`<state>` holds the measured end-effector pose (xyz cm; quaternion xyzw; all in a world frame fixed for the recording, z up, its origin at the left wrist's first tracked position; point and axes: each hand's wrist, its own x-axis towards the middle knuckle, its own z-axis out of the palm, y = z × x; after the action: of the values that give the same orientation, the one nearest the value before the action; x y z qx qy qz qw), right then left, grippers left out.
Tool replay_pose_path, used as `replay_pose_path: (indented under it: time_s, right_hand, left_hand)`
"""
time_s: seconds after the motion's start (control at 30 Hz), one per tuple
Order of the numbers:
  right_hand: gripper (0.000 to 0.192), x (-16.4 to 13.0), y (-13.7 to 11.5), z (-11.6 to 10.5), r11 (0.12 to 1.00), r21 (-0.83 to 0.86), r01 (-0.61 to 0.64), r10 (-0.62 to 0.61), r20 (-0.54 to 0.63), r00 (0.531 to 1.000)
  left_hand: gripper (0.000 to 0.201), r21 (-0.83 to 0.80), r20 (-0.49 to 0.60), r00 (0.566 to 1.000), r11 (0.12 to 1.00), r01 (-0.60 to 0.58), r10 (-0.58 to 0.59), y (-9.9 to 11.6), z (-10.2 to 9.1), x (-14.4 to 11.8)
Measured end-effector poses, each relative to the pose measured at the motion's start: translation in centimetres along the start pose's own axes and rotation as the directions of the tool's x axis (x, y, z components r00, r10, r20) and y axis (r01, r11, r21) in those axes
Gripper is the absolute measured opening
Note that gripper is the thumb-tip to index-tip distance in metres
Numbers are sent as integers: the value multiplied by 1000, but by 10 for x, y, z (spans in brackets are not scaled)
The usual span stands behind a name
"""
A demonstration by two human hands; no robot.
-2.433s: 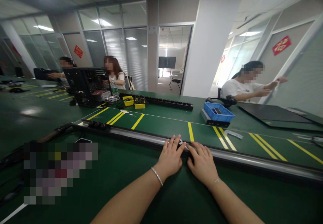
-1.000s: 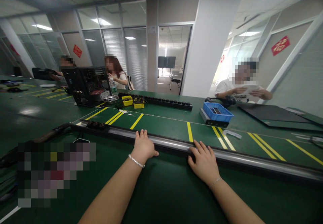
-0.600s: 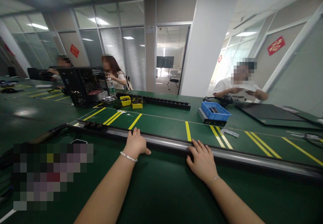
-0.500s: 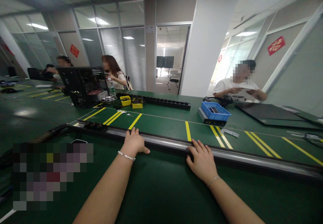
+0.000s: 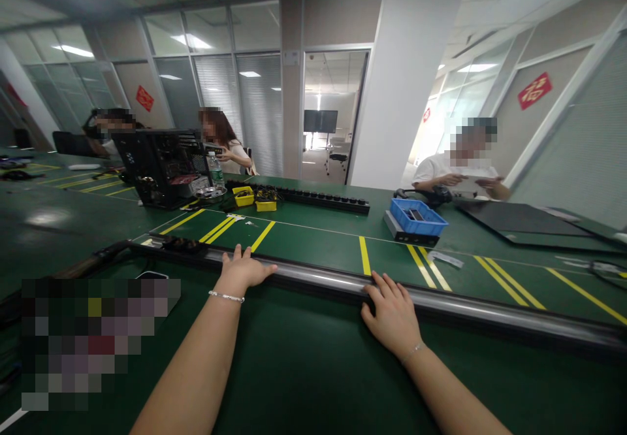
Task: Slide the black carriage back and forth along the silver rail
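A long metal bar [image 5: 323,279] with a shiny rounded top and dark edges runs across the green table [image 5: 294,370], from the left down toward the right. My left hand [image 5: 243,273] rests on the bar with its fingers spread and its thumb pointing right. Farther right along the same bar lies my right hand [image 5: 392,309], palm down, fingertips over the far edge. Its thumb is on the near side. Neither hand wraps around the bar. A dark fitting [image 5: 182,244] sits at the bar's left end.
Beyond the bar stand an opened computer case [image 5: 159,167], a water bottle [image 5: 215,170], yellow bins [image 5: 243,195], a black power strip [image 5: 323,198] and a blue tray [image 5: 418,217]. Dark panels [image 5: 524,223] lie at right. Several people sit across the table; a blurred patch covers something at left.
My left hand has slid left along the bar, its thumb now lying over it. My right hand has stayed in place. People across the table have shifted slightly.
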<state>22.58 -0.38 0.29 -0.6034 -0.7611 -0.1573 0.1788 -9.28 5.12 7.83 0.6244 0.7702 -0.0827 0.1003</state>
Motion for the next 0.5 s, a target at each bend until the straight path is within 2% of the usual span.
replay_pose_path:
  time_s: [0.13, 0.27, 0.5]
  right_hand:
    - [30, 0, 0, -1, 1000, 3, 0, 0, 10, 1000]
    - [30, 0, 0, -2, 1000, 5, 0, 0, 14, 1000]
    - [30, 0, -2, -3, 1000, 1, -5, 5, 6, 1000]
  left_hand:
    - [67, -3, -1, 1000, 1000, 16, -16, -6, 0, 4]
    - [68, -2, -5, 996, 996, 87, -87, -12, 3, 9]
    - [73, 10, -87, 980, 983, 182, -181, -13, 6, 12]
